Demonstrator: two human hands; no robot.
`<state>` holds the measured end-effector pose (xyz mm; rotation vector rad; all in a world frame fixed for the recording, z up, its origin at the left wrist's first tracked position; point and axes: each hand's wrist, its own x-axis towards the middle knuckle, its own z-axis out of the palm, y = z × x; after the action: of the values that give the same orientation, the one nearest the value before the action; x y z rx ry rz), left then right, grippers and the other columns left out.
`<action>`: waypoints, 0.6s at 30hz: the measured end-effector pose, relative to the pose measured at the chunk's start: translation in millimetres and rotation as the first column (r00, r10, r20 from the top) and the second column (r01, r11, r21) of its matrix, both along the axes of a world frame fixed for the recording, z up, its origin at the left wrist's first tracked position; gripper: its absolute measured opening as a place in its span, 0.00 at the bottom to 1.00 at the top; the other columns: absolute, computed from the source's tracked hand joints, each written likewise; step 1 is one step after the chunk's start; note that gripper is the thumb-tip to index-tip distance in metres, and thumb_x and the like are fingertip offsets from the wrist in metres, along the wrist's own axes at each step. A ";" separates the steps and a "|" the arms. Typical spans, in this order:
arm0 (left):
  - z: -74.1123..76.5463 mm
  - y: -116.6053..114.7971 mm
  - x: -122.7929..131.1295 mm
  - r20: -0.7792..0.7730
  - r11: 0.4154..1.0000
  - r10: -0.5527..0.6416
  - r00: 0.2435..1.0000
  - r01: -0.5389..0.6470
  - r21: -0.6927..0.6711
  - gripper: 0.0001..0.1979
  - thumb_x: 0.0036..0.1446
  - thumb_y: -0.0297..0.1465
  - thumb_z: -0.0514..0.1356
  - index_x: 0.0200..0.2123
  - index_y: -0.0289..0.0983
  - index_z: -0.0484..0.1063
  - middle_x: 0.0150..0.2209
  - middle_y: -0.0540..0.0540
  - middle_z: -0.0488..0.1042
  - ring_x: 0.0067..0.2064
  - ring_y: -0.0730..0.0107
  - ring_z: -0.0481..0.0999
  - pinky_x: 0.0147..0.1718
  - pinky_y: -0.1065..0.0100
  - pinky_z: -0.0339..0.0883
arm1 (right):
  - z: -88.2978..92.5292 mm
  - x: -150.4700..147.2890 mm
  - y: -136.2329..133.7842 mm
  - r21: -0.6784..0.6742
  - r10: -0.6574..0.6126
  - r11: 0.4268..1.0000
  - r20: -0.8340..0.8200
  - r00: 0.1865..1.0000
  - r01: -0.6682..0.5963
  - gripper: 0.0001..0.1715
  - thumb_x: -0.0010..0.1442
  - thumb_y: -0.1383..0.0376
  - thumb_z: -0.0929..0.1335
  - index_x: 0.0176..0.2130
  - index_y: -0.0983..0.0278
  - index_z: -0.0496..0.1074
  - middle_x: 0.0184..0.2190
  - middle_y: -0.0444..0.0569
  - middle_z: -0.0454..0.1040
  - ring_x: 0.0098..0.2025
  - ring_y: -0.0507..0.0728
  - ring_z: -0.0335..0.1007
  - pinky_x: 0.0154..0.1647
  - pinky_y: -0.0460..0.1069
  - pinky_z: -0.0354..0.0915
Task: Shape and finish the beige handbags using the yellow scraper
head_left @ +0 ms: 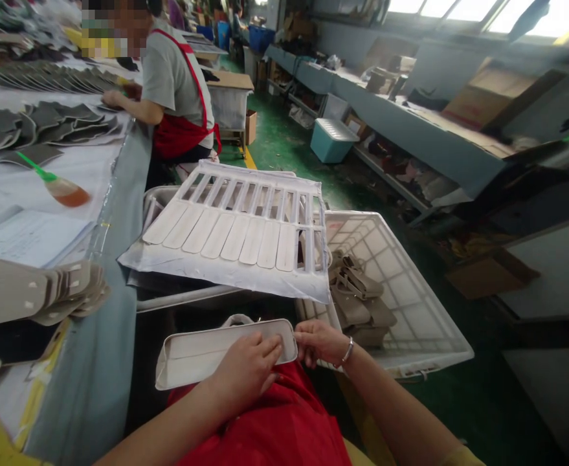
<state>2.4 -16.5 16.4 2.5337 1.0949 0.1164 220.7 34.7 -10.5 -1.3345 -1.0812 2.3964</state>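
A small beige handbag point(191, 356) lies across my lap over a red apron. Its long pale face with rounded corners is turned up, and a handle loop shows behind it. My left hand point(248, 362) holds the bag near its right half, fingers over the pale face and thumb at the near edge. At the right end, my right hand point(316, 343) is closed in a pinch on the bag's rim; the fingertips are partly hidden. Just beyond the bag, a white slotted rack point(226, 272) carries a row of pale oblong panels point(233, 239).
A white plastic crate point(410, 304) with several grey-beige bags point(362, 298) stands at right. On the left table point(100, 168) are stacked panels point(36, 291), a glue bottle point(65, 188) and paper. A co-worker in a red apron point(180, 133) sits ahead. A teal box point(333, 141) stands on the floor.
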 end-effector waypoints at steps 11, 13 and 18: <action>-2.7 4.0 1.1 0.003 0.998 -0.026 1.000 0.026 -0.049 0.26 0.56 0.42 0.52 0.55 0.34 0.62 0.54 0.39 0.65 0.47 0.54 0.66 0.43 0.57 0.62 | 23.1 -20.7 13.0 0.040 0.203 0.972 0.352 0.914 -0.232 0.16 0.56 0.59 0.65 0.23 0.65 0.62 0.16 0.43 0.71 0.13 0.49 0.65 0.12 0.42 0.63; 0.6 3.2 5.0 -0.006 0.997 -0.012 1.000 0.011 -0.074 0.27 0.55 0.42 0.54 0.55 0.34 0.62 0.55 0.37 0.64 0.48 0.52 0.66 0.43 0.55 0.62 | 30.2 -27.1 15.1 0.040 0.242 0.959 0.397 0.886 -0.280 0.16 0.57 0.62 0.64 0.21 0.66 0.62 0.15 0.44 0.71 0.13 0.49 0.64 0.12 0.42 0.63; 31.2 -13.3 -13.1 0.206 0.984 0.061 0.977 -0.024 -0.177 0.36 0.50 0.44 0.59 0.59 0.36 0.54 0.58 0.37 0.61 0.52 0.52 0.65 0.49 0.56 0.60 | 42.7 -35.8 13.7 0.095 0.298 0.914 0.503 0.811 -0.395 0.17 0.56 0.65 0.62 0.18 0.66 0.61 0.13 0.46 0.70 0.11 0.48 0.63 0.10 0.41 0.60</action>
<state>-10.7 -29.7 47.6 2.2848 1.0283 0.2818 184.9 48.3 32.2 -1.8508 -1.7865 2.1419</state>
